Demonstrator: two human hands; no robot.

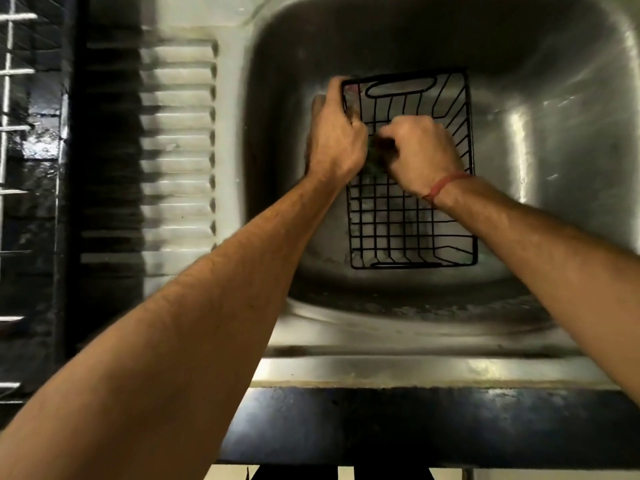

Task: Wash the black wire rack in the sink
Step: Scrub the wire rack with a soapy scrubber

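Both hands (pixel 335 140) on rack (pixel 412 216), curled

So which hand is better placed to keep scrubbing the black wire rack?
The right hand. It grips a dark scrubber inside the black wire rack, while the left hand grips the rack's far-left rim, steadying it in the sink.

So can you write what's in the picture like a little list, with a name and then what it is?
place: steel sink with ribbed drainboard beside it
thing being washed: black wire rack, lying in the sink basin
left hand: grips the rack's left rim
right hand: curled round a dark scrubber, pressing it on the rack's wires
wrist: red band on the right one
water running: cannot tell
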